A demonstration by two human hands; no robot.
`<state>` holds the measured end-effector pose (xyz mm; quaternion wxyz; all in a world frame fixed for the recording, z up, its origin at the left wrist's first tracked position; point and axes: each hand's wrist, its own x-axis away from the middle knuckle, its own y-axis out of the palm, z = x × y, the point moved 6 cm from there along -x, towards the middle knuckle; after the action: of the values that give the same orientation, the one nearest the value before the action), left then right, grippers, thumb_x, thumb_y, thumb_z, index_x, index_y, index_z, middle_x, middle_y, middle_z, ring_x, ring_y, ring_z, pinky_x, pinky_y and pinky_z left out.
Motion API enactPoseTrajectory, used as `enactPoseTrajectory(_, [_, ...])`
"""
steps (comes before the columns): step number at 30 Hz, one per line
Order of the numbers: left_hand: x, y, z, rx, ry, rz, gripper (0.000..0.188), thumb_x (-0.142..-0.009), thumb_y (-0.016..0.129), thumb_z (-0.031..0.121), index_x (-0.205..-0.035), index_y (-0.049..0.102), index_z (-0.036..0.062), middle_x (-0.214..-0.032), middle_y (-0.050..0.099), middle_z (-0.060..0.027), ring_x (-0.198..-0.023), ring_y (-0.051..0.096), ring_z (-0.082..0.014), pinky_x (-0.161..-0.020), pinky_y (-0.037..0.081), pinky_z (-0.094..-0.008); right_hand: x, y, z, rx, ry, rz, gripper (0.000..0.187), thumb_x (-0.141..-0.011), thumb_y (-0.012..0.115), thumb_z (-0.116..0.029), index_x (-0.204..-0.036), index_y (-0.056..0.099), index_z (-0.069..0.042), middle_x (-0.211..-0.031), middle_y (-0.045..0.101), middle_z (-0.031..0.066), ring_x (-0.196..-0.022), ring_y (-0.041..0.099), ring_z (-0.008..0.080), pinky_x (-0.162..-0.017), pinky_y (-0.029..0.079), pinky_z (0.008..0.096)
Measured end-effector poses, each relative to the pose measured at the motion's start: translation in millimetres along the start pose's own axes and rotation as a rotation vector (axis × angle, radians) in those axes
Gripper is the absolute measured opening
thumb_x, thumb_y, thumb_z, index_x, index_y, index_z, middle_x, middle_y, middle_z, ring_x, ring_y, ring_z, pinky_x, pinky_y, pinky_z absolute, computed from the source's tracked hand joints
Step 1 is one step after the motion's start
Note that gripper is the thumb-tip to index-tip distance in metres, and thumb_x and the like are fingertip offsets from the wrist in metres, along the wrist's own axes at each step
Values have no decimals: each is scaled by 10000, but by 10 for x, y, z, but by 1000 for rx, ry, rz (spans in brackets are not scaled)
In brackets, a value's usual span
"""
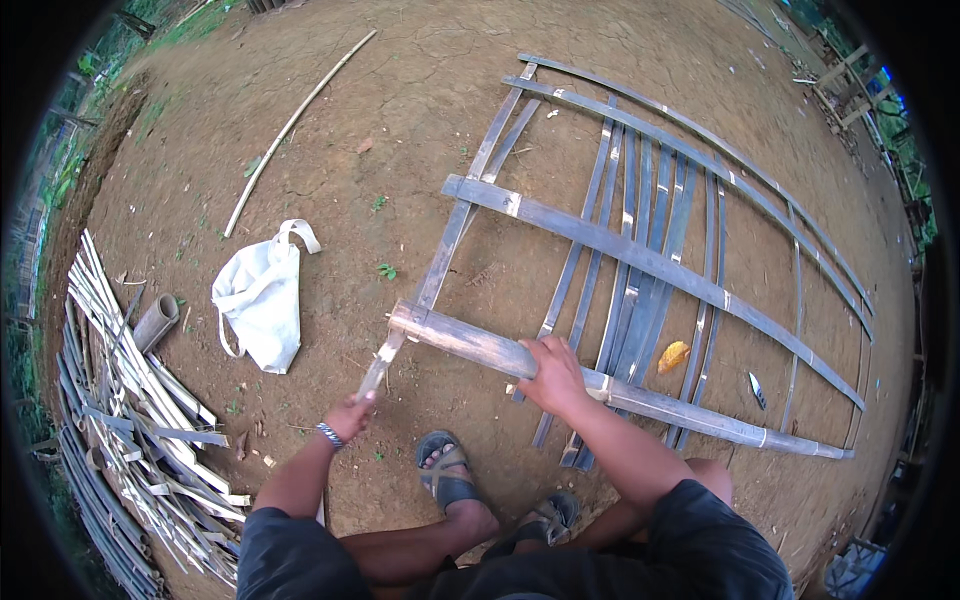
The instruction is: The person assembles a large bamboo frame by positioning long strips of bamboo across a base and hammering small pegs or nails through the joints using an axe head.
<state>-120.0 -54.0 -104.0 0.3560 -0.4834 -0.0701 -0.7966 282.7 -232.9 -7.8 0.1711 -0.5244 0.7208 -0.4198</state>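
A bamboo frame lies on the ground before me, with a thick bamboo pole (470,340) along its near side. My left hand (347,417), wearing a bracelet, is closed round the near end of a bamboo slat (378,365) that sticks out past the pole's left end. Over the pole's middle part, my right hand (552,375) has its fingers wrapped round the top. A wide split-bamboo rail (620,245) crosses the frame beyond it. Several loose narrow slats (640,230) run lengthwise under the rails, some reaching beneath the pole.
On the left are a white cloth bag (262,305), a heap of split bamboo strips (150,430) and a short bamboo tube (157,322). Farther off lies a long pale stick (295,120). A knife (757,390) and a yellow-orange object (673,357) lie within the frame.
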Motion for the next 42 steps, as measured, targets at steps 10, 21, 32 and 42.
enactPoseTrajectory(10, [2466, -1909, -2735, -767, -462, 97, 580, -1001, 588, 588, -1166, 729, 50, -1012, 742, -166, -959, 705, -291, -857, 550, -447, -60, 206, 43, 25, 33, -60, 669, -732, 835, -163, -1367, 635, -95, -1247, 604, 159, -1206, 565, 372, -1049, 482, 468])
enactPoseTrajectory(21, [1449, -646, -991, -766, 251, 618, 537, -895, 789, 230, -1353, 594, 26, -1434, 568, -248, -1302, 560, -443, -1104, 470, -487, -37, 326, 182, 131, 112, -104, 689, -748, 836, -157, -1395, 607, -103, -1294, 596, 145, -1265, 547, 350, -1064, 477, 471])
enactPoseTrajectory(32, [-74, 176, 1178, -837, 717, 124, 627, -962, 733, 354, -1466, 520, 46, -1453, 554, -235, -1289, 594, -398, -1099, 477, -467, 483, 711, -111, 160, 97, 48, 590, -862, 762, -188, -1413, 581, -80, -1380, 607, 123, -1315, 552, 321, -1093, 466, 439])
enactPoseTrajectory(42, [-1290, 505, 1420, -251, 375, 203, 397, -1005, 694, 303, -1225, 702, -27, -994, 756, -80, -918, 677, -184, -864, 524, -347, 656, 1408, 399, -372, 1052, 370, 419, -846, 830, -260, -1175, 648, -75, -1077, 737, 113, -1050, 708, 317, -922, 541, 443])
